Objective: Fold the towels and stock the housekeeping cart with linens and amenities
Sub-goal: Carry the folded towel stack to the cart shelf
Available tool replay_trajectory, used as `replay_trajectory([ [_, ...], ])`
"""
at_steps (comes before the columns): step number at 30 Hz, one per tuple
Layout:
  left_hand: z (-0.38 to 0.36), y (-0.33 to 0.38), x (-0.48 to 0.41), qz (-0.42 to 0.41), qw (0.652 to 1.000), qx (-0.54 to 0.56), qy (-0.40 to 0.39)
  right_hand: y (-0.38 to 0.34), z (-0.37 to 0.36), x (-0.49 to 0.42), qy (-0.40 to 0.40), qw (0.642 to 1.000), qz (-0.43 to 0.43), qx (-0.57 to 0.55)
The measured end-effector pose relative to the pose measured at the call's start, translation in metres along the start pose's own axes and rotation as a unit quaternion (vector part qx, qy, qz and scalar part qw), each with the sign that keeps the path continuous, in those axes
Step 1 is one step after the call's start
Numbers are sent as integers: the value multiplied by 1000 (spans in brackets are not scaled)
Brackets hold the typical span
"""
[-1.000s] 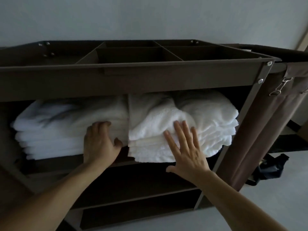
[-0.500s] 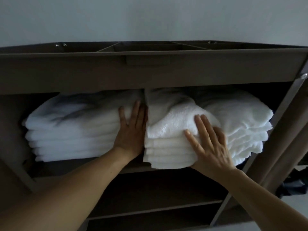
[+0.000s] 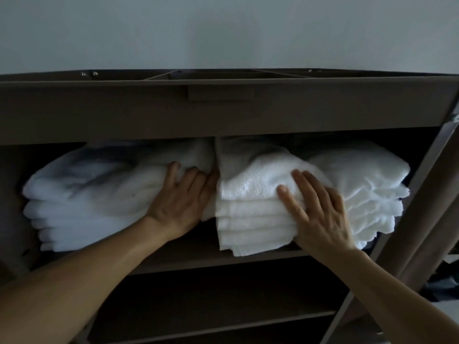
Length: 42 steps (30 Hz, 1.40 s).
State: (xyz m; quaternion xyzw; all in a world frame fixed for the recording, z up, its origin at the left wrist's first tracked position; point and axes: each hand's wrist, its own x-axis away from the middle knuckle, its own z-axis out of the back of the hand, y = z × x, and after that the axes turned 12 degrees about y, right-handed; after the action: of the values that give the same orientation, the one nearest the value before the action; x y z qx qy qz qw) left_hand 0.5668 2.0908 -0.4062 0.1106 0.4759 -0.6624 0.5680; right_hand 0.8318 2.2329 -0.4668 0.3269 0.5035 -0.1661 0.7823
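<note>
Where the head view looks into the brown cart (image 3: 124,115), two stacks of folded white towels sit side by side on its upper shelf (image 3: 193,259); the left stack (image 3: 99,194) fills that shelf's left half, the right stack (image 3: 248,194) its right half; the left hand (image 3: 181,202), fingers extended, presses the left stack's inner end; the right hand (image 3: 320,214), fingers spread flat, rests on the right stack's front.
</note>
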Motion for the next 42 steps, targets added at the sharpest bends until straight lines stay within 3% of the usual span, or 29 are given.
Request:
replay_trajectory([
  [3, 8, -18, 6, 3, 998, -31, 55, 11, -13, -4, 16, 999, -23, 27],
  [7, 4, 4, 27, -22, 993, -32, 108, 0, -17, 13, -67, 998, -19, 12],
  [10, -8, 29, 35, -36, 997, -13, 65, -8, -15, 7, -91, 996, -25, 8],
  [15, -16, 10, 41, -21, 998, -56, 6, -38, -15, -13, -49, 994, 94, -33],
  [18, -13, 10, 40, 13, 999, -37, -22, -56, -24, -28, -55, 994, 90, -17],
  [23, -7, 25, 30, 26, 997, -71, 17, -60, -29, -50, -46, 997, 55, 3],
  [27, -7, 24, 20, 50, 996, -55, 53, -49, -39, -87, -48, 995, -72, 39],
  [31, -11, 28, 40, 15, 998, -20, 56, -75, -35, -48, -123, 992, 1, -4],
  [34, -4, 13, 45, 47, 999, -5, 15, -74, -29, -40, -179, 983, 7, -29],
  [37, 5, 4, 21, 103, 993, 31, -56, -81, -25, -47, -173, 983, -24, -56],
  [40, 8, 17, -10, 85, 978, 34, -189, -93, -22, -52, -173, 977, -89, -85],
  [42, 9, 24, -23, 91, 971, 54, -216, -83, -17, -51, -136, 975, -94, -148],
])
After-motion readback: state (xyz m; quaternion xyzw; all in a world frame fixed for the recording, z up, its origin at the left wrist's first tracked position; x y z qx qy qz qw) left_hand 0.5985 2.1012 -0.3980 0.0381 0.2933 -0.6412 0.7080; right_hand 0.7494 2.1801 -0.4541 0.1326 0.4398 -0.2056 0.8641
